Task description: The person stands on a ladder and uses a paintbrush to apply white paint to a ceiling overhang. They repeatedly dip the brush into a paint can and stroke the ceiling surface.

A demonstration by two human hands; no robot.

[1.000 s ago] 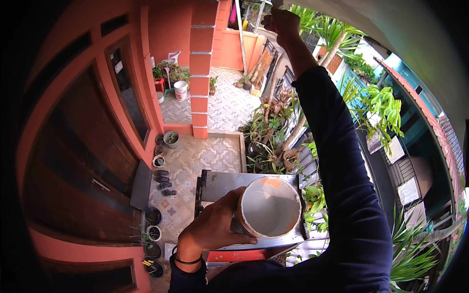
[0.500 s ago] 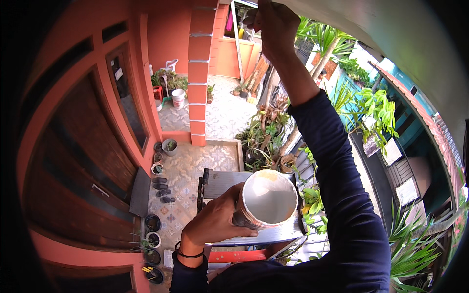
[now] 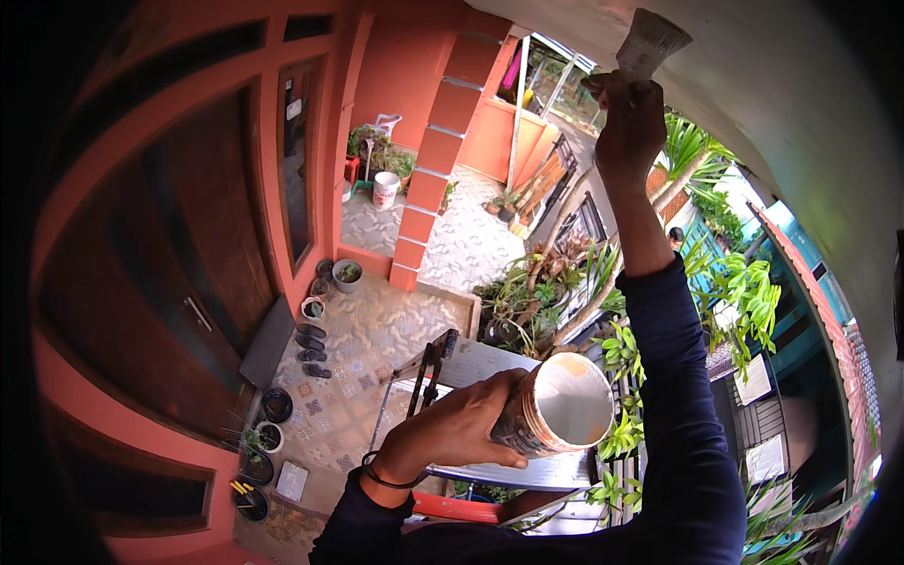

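Wrapped round the side of a paint-smeared plastic tub (image 3: 539,407), my left hand (image 3: 457,426) holds it tilted to the right. Pale paint coats the tub's inner wall. My right hand (image 3: 629,132) is raised high and closed on the handle of a wide paintbrush (image 3: 652,43). Its whitish bristles point up, close beneath a pale overhead surface (image 3: 753,80). I cannot tell whether the bristles touch it.
Below the tub stands a metal ladder or platform (image 3: 480,363) with a red crosspiece (image 3: 457,508). Potted plants (image 3: 269,436) and dark sandals (image 3: 312,348) line the wall at left. A brick-coloured pillar (image 3: 443,141) rises ahead; leafy plants (image 3: 537,297) grow beyond the platform.
The view has turned, shifting the scene rightward. My right hand sits lower in the picture, and the paintbrush has come into sight. The tub is farther right and more tilted.
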